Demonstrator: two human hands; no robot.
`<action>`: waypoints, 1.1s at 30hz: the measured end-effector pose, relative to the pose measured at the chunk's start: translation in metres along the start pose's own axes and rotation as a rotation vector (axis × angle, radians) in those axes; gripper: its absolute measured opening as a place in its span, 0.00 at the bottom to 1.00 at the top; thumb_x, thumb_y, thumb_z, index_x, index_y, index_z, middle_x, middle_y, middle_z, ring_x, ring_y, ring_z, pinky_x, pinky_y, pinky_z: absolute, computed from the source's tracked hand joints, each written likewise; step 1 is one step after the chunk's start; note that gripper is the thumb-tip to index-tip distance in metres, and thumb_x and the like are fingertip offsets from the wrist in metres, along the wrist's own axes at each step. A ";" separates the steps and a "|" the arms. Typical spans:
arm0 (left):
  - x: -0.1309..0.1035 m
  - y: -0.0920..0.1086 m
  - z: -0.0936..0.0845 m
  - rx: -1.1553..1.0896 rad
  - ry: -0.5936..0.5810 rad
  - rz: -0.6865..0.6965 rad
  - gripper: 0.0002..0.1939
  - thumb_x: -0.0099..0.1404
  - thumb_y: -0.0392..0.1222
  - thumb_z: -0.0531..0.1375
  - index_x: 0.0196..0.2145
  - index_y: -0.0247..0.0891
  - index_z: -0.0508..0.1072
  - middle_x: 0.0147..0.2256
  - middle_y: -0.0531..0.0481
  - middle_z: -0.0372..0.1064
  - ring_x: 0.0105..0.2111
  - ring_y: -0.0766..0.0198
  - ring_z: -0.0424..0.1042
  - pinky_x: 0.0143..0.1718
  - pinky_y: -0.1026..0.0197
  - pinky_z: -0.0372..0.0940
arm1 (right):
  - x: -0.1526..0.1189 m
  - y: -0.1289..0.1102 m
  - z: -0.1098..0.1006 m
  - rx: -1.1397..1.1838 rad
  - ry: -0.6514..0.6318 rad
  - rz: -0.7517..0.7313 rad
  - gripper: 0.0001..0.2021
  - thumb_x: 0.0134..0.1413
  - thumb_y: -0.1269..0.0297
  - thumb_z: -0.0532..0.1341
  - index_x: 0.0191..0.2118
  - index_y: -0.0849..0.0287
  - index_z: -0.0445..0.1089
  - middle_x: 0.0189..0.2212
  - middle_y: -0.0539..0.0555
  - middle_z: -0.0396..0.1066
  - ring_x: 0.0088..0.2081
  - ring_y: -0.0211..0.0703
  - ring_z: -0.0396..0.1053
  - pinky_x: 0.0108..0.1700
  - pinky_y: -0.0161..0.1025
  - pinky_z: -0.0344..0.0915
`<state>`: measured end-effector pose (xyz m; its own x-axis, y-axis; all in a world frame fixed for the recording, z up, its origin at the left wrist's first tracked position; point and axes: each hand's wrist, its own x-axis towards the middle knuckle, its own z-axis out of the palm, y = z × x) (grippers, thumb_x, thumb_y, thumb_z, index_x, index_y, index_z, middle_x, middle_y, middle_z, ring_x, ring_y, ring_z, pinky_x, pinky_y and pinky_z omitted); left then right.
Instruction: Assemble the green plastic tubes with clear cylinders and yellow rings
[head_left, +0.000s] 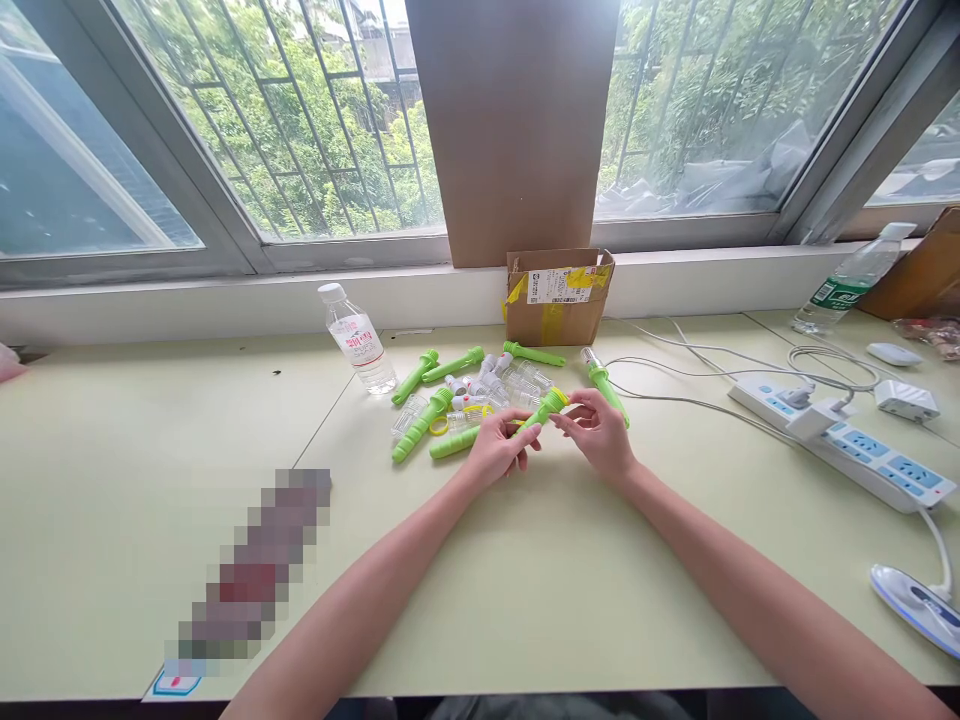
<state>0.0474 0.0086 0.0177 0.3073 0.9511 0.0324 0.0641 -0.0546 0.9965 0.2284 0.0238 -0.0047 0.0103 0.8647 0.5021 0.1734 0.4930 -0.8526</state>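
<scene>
Holding green tube (pixel 541 412), left hand (pixel 495 446), right hand (pixel 601 435) pinching ring (pixel 560 396), well inside table edge (pixel 480 690)

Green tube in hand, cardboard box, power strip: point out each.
Green tube (pixel 540 413), head view: uncovered part.
Cardboard box (pixel 535 318), head view: front panel.
Power strip (pixel 853 449), head view: top face.

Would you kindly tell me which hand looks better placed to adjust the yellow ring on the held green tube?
Probably the right hand: it is at the end with the yellow ring, whereas the left hand grips the green tube farther down.
</scene>
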 end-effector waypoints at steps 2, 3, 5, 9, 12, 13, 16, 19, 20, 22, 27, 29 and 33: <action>0.001 0.000 -0.001 -0.020 -0.024 -0.012 0.23 0.57 0.55 0.62 0.42 0.33 0.69 0.26 0.50 0.71 0.12 0.72 0.62 0.07 0.70 0.49 | 0.000 0.000 -0.001 -0.004 -0.002 -0.008 0.22 0.42 0.46 0.68 0.35 0.56 0.62 0.27 0.50 0.70 0.26 0.44 0.74 0.25 0.41 0.74; 0.001 0.000 -0.002 -0.030 -0.037 -0.019 0.23 0.57 0.56 0.62 0.42 0.34 0.69 0.26 0.50 0.71 0.12 0.72 0.62 0.08 0.70 0.49 | 0.001 0.000 -0.001 -0.004 -0.003 -0.013 0.22 0.42 0.47 0.68 0.35 0.56 0.62 0.27 0.50 0.69 0.26 0.44 0.74 0.24 0.41 0.74; 0.001 0.000 -0.002 -0.054 -0.057 -0.033 0.23 0.57 0.56 0.62 0.41 0.34 0.69 0.25 0.51 0.71 0.12 0.72 0.62 0.08 0.70 0.49 | 0.001 -0.001 -0.001 -0.009 0.000 -0.021 0.21 0.42 0.48 0.68 0.34 0.56 0.62 0.28 0.50 0.69 0.26 0.43 0.74 0.23 0.40 0.73; 0.001 0.002 -0.003 -0.114 -0.094 -0.058 0.21 0.58 0.56 0.61 0.39 0.35 0.69 0.25 0.51 0.71 0.12 0.72 0.62 0.09 0.70 0.49 | 0.001 -0.003 0.000 -0.028 0.005 -0.041 0.20 0.43 0.51 0.68 0.35 0.55 0.61 0.35 0.53 0.71 0.28 0.42 0.74 0.22 0.37 0.72; 0.001 0.004 -0.004 -0.144 -0.147 -0.075 0.21 0.58 0.56 0.60 0.37 0.35 0.69 0.23 0.50 0.71 0.12 0.71 0.62 0.10 0.69 0.50 | -0.001 -0.003 0.002 0.002 -0.027 -0.043 0.20 0.44 0.53 0.68 0.37 0.54 0.60 0.43 0.56 0.70 0.29 0.41 0.74 0.22 0.37 0.72; 0.001 0.005 -0.004 -0.146 -0.163 -0.078 0.21 0.59 0.57 0.60 0.37 0.34 0.69 0.23 0.50 0.71 0.12 0.71 0.62 0.11 0.69 0.51 | -0.001 -0.003 0.003 0.017 -0.033 -0.040 0.20 0.44 0.53 0.68 0.37 0.54 0.59 0.45 0.56 0.70 0.29 0.42 0.74 0.23 0.37 0.72; 0.001 0.005 -0.004 -0.125 -0.180 -0.073 0.22 0.60 0.58 0.58 0.37 0.34 0.69 0.25 0.48 0.72 0.13 0.71 0.62 0.12 0.69 0.52 | -0.003 0.001 0.004 0.038 -0.013 -0.036 0.20 0.44 0.53 0.69 0.37 0.54 0.59 0.44 0.57 0.71 0.28 0.42 0.74 0.25 0.40 0.73; 0.001 0.004 -0.001 -0.040 -0.146 -0.045 0.23 0.61 0.58 0.57 0.39 0.34 0.70 0.27 0.47 0.73 0.14 0.72 0.63 0.12 0.69 0.53 | -0.004 0.005 0.004 0.029 0.025 -0.041 0.21 0.42 0.52 0.69 0.36 0.55 0.60 0.42 0.58 0.72 0.24 0.40 0.72 0.25 0.41 0.73; 0.000 0.004 0.000 -0.001 -0.128 -0.036 0.22 0.60 0.58 0.58 0.39 0.34 0.71 0.28 0.47 0.73 0.14 0.72 0.63 0.12 0.69 0.53 | -0.005 0.006 0.004 0.026 0.032 -0.042 0.21 0.42 0.52 0.69 0.36 0.55 0.60 0.42 0.58 0.72 0.23 0.39 0.71 0.25 0.41 0.73; -0.001 0.004 0.002 0.065 -0.092 -0.022 0.21 0.58 0.57 0.60 0.38 0.35 0.71 0.28 0.50 0.71 0.13 0.74 0.62 0.12 0.69 0.53 | -0.005 0.006 0.004 0.020 0.037 -0.042 0.22 0.42 0.51 0.69 0.36 0.55 0.60 0.41 0.58 0.72 0.22 0.37 0.70 0.24 0.41 0.72; -0.001 0.004 0.002 0.107 -0.087 -0.023 0.19 0.57 0.55 0.62 0.37 0.35 0.72 0.25 0.53 0.68 0.12 0.75 0.59 0.11 0.69 0.51 | -0.002 0.003 0.003 -0.001 0.011 -0.046 0.22 0.40 0.48 0.69 0.34 0.55 0.61 0.31 0.53 0.73 0.19 0.37 0.67 0.21 0.40 0.71; -0.001 0.004 0.001 0.100 -0.097 -0.030 0.20 0.58 0.56 0.61 0.36 0.35 0.72 0.25 0.53 0.68 0.12 0.75 0.58 0.11 0.69 0.50 | -0.002 0.002 0.002 -0.006 0.005 -0.045 0.22 0.39 0.48 0.69 0.33 0.55 0.60 0.27 0.51 0.72 0.19 0.37 0.67 0.21 0.39 0.71; -0.001 0.004 -0.001 0.075 -0.118 -0.045 0.20 0.58 0.56 0.60 0.35 0.34 0.71 0.25 0.52 0.69 0.12 0.76 0.57 0.11 0.70 0.50 | -0.002 0.000 0.003 0.020 0.018 -0.031 0.23 0.38 0.47 0.69 0.31 0.56 0.60 0.32 0.53 0.73 0.20 0.38 0.68 0.22 0.40 0.72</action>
<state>0.0462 0.0081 0.0221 0.4117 0.9109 -0.0256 0.1493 -0.0397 0.9880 0.2254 0.0225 -0.0056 0.0233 0.8470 0.5312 0.1539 0.5219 -0.8390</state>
